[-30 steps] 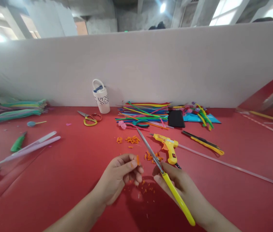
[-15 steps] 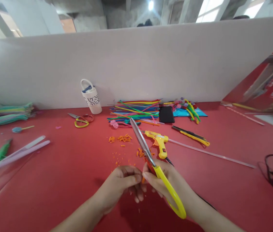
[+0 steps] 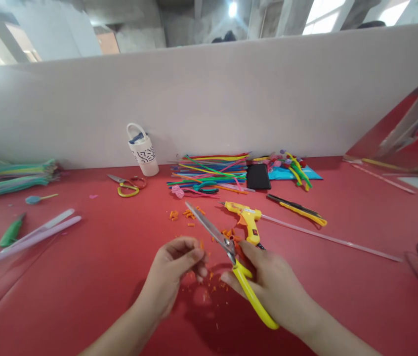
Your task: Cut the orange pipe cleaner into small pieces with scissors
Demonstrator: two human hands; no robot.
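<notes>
My right hand (image 3: 268, 287) grips yellow-handled scissors (image 3: 227, 257); the closed blades point up and to the left over the red table (image 3: 83, 287). My left hand (image 3: 175, 269) sits just left of the blades, fingers curled in a pinch on a tiny orange piece (image 3: 201, 244) that barely shows. Small orange cut bits (image 3: 209, 291) lie scattered on the table under and between both hands. More orange pieces (image 3: 181, 214) lie a little farther back.
A yellow glue gun (image 3: 248, 222) lies just behind my right hand, with a long clear stick (image 3: 335, 241) to its right. Farther back are coloured pipe cleaners (image 3: 212, 170), a black phone (image 3: 258, 176), a white cup (image 3: 143, 151), another pair of scissors (image 3: 125, 185) and a yellow-black tool (image 3: 298, 209).
The hands, pressed together half a second ago, have drawn apart. The scissors have tilted lower and leftward. More orange bits lie under the hands than a second ago.
</notes>
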